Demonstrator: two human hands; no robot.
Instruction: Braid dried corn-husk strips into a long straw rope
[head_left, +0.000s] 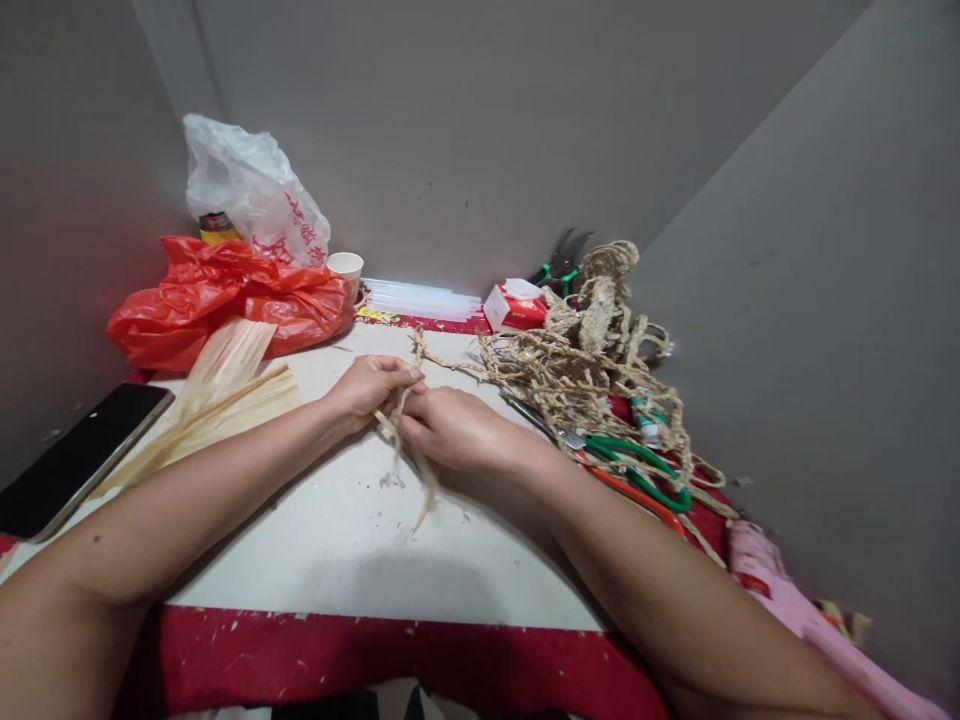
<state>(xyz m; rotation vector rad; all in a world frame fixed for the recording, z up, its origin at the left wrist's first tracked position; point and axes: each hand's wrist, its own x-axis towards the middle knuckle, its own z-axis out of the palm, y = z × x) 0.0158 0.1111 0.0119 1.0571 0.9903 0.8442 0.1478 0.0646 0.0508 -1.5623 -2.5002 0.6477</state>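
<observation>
Over the middle of a white board (360,560), both hands meet on a braided straw cord (418,345). My left hand (373,388) pinches the cord between thumb and fingers. Just right of it, my right hand (450,425) is closed on the cord's lower strands, its fingertips partly hidden. Loose fibre ends (426,490) hang below the hands toward the board. From the top of the held piece, the cord runs right into a tangled heap of braided cord (577,375). Flat pale dried husk strips (232,400) lie to the left of my left hand.
A black phone (82,460) lies at the left edge. Behind are a red plastic bag (232,300), a paper cup (345,266), clear sticks (420,299) and a tissue pack (516,306). Scissors with green and orange handles (637,470) and a pink glue gun (817,620) lie right.
</observation>
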